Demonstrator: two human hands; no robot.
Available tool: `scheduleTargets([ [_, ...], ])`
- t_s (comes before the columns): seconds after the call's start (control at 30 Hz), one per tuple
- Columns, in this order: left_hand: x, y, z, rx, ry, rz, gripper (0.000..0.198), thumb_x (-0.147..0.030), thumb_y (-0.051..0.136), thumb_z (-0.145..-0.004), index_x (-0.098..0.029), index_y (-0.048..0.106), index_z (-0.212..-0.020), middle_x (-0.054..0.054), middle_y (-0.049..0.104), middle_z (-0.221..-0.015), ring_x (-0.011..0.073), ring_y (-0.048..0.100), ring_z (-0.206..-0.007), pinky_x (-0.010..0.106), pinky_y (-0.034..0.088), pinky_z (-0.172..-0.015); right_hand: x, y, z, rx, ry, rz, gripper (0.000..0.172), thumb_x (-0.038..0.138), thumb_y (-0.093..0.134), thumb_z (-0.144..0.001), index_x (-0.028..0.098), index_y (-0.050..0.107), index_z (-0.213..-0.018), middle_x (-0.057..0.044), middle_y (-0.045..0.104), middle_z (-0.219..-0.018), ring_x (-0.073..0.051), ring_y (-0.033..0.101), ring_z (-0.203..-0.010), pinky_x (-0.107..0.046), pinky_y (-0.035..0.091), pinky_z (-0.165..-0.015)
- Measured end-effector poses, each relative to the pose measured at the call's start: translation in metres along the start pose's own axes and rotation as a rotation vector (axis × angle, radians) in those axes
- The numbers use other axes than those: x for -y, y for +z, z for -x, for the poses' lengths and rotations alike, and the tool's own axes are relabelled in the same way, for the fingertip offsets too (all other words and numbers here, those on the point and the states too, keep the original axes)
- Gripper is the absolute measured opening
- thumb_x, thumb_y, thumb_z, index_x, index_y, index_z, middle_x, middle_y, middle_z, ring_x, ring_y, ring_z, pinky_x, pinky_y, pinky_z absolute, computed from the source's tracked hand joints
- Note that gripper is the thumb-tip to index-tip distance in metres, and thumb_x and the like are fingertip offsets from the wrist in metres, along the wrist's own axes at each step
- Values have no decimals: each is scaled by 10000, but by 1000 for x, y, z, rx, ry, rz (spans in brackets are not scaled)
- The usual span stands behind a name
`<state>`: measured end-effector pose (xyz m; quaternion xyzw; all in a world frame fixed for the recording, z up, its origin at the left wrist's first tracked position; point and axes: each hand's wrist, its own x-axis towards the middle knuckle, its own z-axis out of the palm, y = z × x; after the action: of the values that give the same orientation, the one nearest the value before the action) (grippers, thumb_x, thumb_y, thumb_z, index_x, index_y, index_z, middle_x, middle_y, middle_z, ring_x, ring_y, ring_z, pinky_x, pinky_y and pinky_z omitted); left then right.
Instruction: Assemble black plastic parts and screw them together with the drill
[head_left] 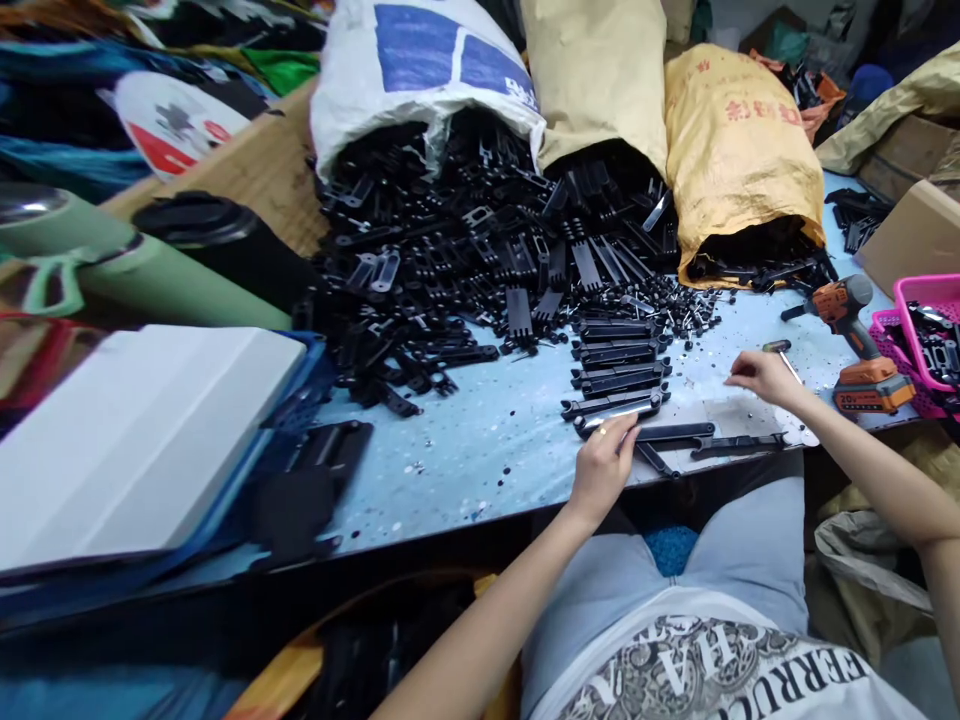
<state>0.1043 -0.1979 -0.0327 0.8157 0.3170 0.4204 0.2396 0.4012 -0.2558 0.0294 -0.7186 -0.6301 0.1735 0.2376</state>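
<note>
My left hand (604,455), with a ring on one finger, is closed on the near end of a black plastic bar (619,412) at the front of a stack. Behind it, several similar black bars (621,356) lie side by side in a column. Just right of the hand, a loose black bar (679,432) and another notched bar (739,445) rest by the table's front edge. My right hand (766,380) hovers over the table with fingertips pinched; anything between them is too small to make out. A small dark-headed tool (777,346) lies beside it.
An orange cordless driver (851,345) stands on the right near a pink basket (926,330). Black parts (450,260) spill from a white sack (427,70), a beige sack (596,80) and a yellow sack (742,150). A green flask (142,265) and white box lid (150,440) are left.
</note>
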Motion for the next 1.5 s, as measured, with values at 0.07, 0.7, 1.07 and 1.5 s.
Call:
scheduleTargets([
  [0.07,1,-2,1,-22,146,-125,209,-214,503,-873,-168,616,-1043,87,691,-968,192,653,-911,344,533,-840,16,0,14,85,-71,-39,138,291,666,-770,154,667,-781,-45,669,-757,-146,597,-682,-241,439,-642],
  [0.7,21,2,3,190,420,-303,361,-156,412,-886,-144,526,-1228,138,676,-975,226,651,-891,381,538,-780,71,6,24,399,-296,421,74,82,576,-794,114,637,-819,-85,642,-842,-154,565,-768,-231,338,-653],
  [1.07,-9,14,-6,216,496,-339,269,-198,456,-874,-163,597,-1099,120,667,-1020,234,614,-998,427,474,-904,66,6,14,382,-271,411,41,101,604,-790,129,628,-808,-67,652,-819,-151,573,-748,-226,340,-632],
  [1.5,-31,43,-18,573,402,-303,422,-339,548,-826,-127,503,-1188,147,611,-1078,273,569,-985,407,459,-832,-5,69,72,-39,-392,43,418,376,592,-844,179,561,-1211,-136,578,-1211,-201,553,-1077,-345,443,-912],
])
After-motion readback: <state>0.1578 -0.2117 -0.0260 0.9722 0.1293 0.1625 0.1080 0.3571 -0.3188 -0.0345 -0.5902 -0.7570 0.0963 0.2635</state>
